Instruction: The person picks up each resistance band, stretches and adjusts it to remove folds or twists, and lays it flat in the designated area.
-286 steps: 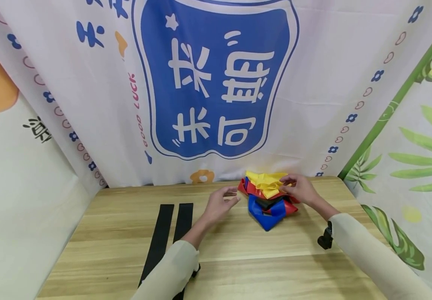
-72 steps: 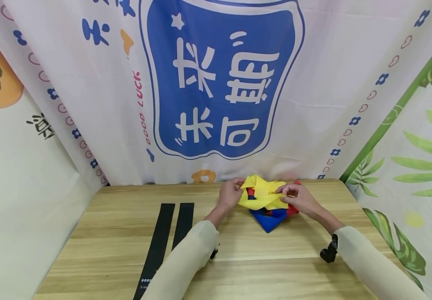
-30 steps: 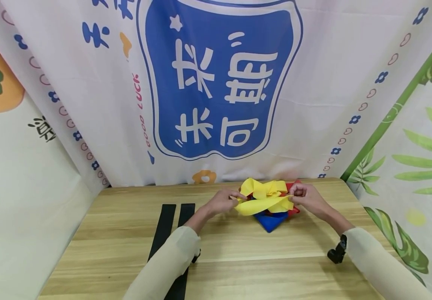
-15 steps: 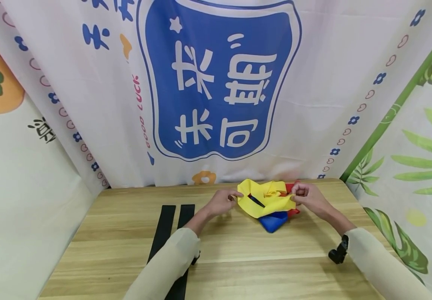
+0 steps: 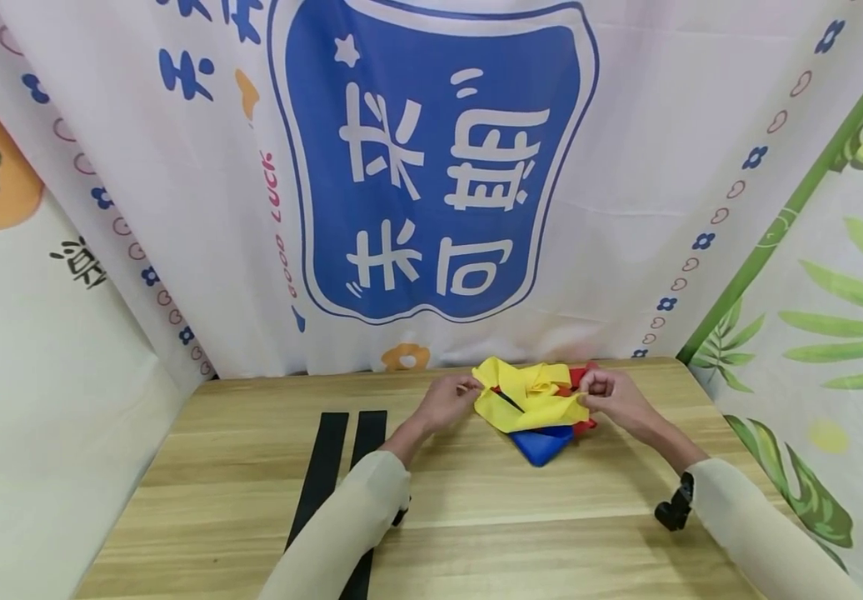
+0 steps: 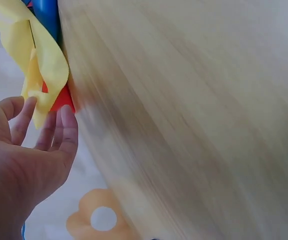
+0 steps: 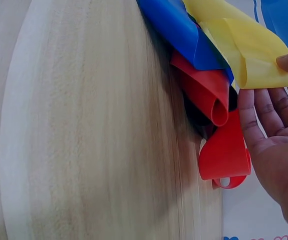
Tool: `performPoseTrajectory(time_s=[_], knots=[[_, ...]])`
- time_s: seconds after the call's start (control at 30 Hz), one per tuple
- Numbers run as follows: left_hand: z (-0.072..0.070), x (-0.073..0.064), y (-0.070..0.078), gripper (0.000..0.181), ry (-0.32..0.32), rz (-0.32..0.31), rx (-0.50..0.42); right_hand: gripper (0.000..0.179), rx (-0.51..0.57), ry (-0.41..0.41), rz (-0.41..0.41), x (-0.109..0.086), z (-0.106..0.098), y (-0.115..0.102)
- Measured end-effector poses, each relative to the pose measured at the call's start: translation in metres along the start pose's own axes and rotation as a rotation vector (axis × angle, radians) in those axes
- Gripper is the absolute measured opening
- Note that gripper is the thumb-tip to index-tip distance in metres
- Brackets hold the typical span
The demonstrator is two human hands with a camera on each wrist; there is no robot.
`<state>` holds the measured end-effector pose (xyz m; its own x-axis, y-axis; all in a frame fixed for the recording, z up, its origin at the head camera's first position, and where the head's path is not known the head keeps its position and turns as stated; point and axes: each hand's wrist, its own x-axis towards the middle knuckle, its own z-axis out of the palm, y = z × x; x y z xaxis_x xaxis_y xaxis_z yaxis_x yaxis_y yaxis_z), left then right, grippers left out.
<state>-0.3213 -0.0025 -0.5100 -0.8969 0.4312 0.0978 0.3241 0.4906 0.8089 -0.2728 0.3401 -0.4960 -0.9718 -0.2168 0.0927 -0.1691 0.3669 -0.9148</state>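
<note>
A wide yellow resistance band (image 5: 532, 410) lies looped on top of a pile at the back right of the table. Its right end is pinched by my right hand (image 5: 615, 400), thumb on top and fingers beneath, plain in the right wrist view. At its left end, my left hand (image 5: 442, 404) holds the edge with its fingertips; the left wrist view shows the yellow end among the fingers. Beneath it are a blue band (image 5: 540, 447) and a red band (image 7: 226, 150). A black band (image 7: 196, 120) shows between the red folds.
Two black bands (image 5: 321, 467) lie flat side by side left of the pile, partly under my left sleeve. The wooden table (image 5: 536, 533) ends at a white printed curtain (image 5: 626, 208) right behind the pile.
Over the earlier frames, the crumpled yellow band was spread into a wide loop between both hands. In the last half second, the hands and yellow band shifted only slightly.
</note>
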Motion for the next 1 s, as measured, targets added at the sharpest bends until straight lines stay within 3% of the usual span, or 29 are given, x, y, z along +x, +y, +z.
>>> performPoseTrajectory(time_s=[0.4, 0.73, 1.0], knots=[[0.014, 0.018, 0.002, 0.017, 0.129, 0.019, -0.005, 0.018, -0.011, 0.006, 0.009, -0.003, -0.001, 0.007], [0.021, 0.023, 0.002, 0.015, 0.247, -0.009, -0.032, 0.020, -0.010, 0.002, 0.044, -0.004, -0.001, 0.008], [0.015, 0.024, 0.004, 0.027, 0.241, -0.014, -0.043, 0.019, -0.012, 0.005, 0.045, -0.005, -0.002, 0.008]])
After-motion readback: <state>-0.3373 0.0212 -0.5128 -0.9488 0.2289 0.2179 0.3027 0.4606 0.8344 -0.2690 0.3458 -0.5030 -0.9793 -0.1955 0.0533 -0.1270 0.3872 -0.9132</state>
